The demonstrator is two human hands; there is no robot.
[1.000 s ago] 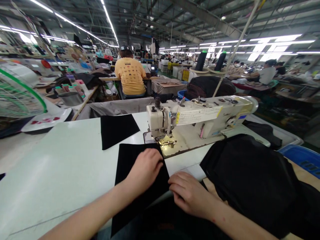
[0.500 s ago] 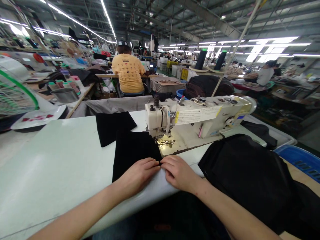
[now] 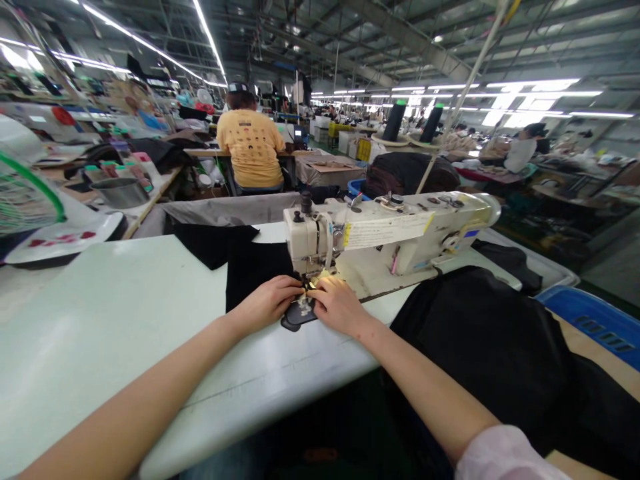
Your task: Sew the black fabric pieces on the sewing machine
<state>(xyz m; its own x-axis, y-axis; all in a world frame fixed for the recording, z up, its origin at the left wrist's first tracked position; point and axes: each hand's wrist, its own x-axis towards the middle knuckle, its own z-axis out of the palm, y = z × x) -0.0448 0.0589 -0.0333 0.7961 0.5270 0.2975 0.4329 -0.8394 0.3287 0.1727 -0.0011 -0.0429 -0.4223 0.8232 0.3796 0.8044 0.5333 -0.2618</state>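
Note:
A black fabric piece [image 3: 253, 273] lies on the white table [image 3: 110, 313] in front of the cream sewing machine [image 3: 385, 233]. My left hand [image 3: 267, 303] rests on the cloth's near right corner with its fingers curled down on it. My right hand [image 3: 337, 303] sits beside it at the needle area, fingers pressed on the cloth's edge. Both hands meet just below the machine head. A second black piece [image 3: 213, 241] lies further back on the table.
A heap of black fabric [image 3: 480, 347] fills the right side, with a blue bin [image 3: 595, 320] beyond it. A fan [image 3: 30, 200] stands at the left. A person in a yellow shirt [image 3: 251, 147] sits with their back to me ahead.
Both hands have slid the black piece forward from the table's near edge up to the machine's needle. The view has shifted closer to the machine.

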